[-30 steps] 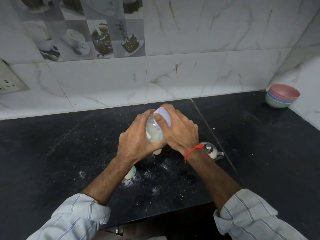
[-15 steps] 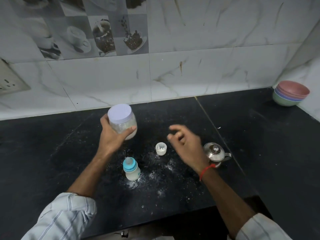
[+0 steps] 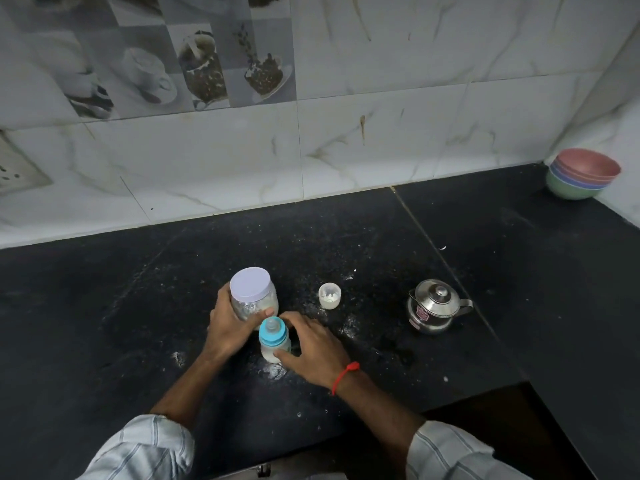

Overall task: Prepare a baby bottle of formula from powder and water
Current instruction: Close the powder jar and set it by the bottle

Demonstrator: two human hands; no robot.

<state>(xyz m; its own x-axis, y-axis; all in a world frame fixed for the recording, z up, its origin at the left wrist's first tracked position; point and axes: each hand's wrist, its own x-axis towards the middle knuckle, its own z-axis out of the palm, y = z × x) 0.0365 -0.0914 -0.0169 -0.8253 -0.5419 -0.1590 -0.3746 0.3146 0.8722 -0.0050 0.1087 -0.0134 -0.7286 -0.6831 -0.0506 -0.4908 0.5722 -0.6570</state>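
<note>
Black stone desk (image 3: 519, 306), dusted with white powder spill (image 3: 275, 370) around the work area.

Left hand (image 3: 228, 329) gripped the powder jar (image 3: 254, 299), fingers and thumb wrapped round its clear body. Jar upright with its pale lid (image 3: 250, 283) on; whether its base touched the desk could not be told, the hand hid it.

Baby bottle (image 3: 273, 341) stood upright on the desk, just in front of the jar and touching or nearly touching it. Blue collar and teat fitted on top; whitish contents visible in the lower part.

Right hand (image 3: 313, 348) was at the bottle, thumb on its near side low down, fingers curved round its far side. Firmness of the hold not clear. Red thread (image 3: 344, 375) on the right wrist.

Small white cup (image 3: 329, 296) sat open on the desk to the right of the jar, apart from both hands, powder traces inside.

Steel kettle (image 3: 433, 306) farther right, lid on, well apart from the bottle.

Stacked bowls (image 3: 581, 173) in the far right corner against the tiled wall.
</note>
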